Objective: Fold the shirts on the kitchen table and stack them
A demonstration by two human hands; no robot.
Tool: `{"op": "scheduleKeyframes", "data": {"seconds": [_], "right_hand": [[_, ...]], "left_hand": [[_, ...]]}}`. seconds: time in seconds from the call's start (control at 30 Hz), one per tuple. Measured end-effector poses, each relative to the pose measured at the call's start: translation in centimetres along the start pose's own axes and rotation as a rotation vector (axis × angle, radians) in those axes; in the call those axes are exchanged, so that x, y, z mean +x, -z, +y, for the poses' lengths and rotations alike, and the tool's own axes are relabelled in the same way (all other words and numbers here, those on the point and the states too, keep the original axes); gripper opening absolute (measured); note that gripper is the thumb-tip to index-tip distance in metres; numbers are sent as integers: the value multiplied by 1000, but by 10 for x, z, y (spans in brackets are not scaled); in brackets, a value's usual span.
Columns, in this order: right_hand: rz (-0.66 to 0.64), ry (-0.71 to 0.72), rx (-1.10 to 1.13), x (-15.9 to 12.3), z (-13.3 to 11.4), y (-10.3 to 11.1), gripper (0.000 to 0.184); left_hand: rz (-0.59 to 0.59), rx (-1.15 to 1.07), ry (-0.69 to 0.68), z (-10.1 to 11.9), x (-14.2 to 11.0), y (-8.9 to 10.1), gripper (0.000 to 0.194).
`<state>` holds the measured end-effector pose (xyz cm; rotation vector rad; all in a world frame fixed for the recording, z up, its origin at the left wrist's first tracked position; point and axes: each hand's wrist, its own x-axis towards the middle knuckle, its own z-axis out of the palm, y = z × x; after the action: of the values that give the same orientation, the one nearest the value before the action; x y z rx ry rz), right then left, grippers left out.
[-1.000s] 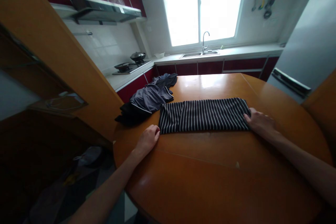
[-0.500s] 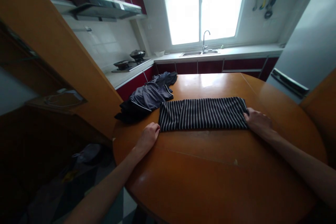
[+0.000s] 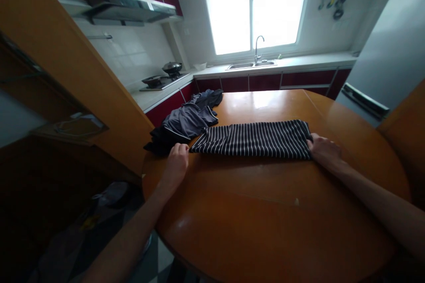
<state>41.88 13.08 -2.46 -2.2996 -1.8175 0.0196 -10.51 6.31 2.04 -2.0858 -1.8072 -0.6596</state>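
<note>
A black-and-white striped cloth (image 3: 255, 139), folded into a long strip, stretches across the wooden table (image 3: 252, 221). My left hand (image 3: 178, 157) pinches its near left corner, pulled outward and slightly lifted off the tabletop. At the opposite end, my right hand (image 3: 323, 150) is closed on the right edge, thumb on top and the other fingers partly hidden. What kind of garment the striped cloth is, I cannot tell. Just beyond my left hand lies a rumpled pile of dark grey and black clothes (image 3: 189, 120) with white piping, touching or nearly touching the cloth's left end.
A wooden partition (image 3: 109, 93) rises along the table's left side. Behind the table runs a counter with a sink (image 3: 252, 65) and, at left, a stove with pans (image 3: 171, 68). A pale fridge (image 3: 378, 53) stands at right.
My left hand has moved left and a little up, drawing the cloth's near left corner outward and raising the near edge. My right hand keeps its place at the right end.
</note>
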Motion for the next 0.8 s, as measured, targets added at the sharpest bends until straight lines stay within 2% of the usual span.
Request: {"op": "scheduleKeyframes", "data": {"seconds": [0.17, 0.27, 0.37, 0.43, 0.53, 0.63, 0.7, 0.8], "right_hand": [[3, 3, -4, -2, -2, 1, 46], [-5, 3, -9, -1, -2, 1, 44], [-10, 9, -3, 0, 0, 0, 44], [-13, 14, -5, 0, 1, -1, 44], [-8, 16, -11, 0, 2, -2, 44], [-7, 10, -10, 1, 2, -3, 45], [-17, 9, -9, 1, 2, -3, 46], [-33, 7, -15, 1, 2, -2, 47]], "left_hand": [[-192, 34, -1, -7, -33, -13, 17], [-262, 16, 15, -16, -41, -17, 13], [-298, -61, 97, -21, -32, -15, 12], [-273, -162, 158, -21, -20, -15, 12], [-246, -275, 224, -15, 0, -21, 24], [-366, -259, 243, -8, 13, -30, 28], [-404, -208, 231, -7, 17, -31, 30], [-297, -121, 256, -12, 21, -25, 33]]}}
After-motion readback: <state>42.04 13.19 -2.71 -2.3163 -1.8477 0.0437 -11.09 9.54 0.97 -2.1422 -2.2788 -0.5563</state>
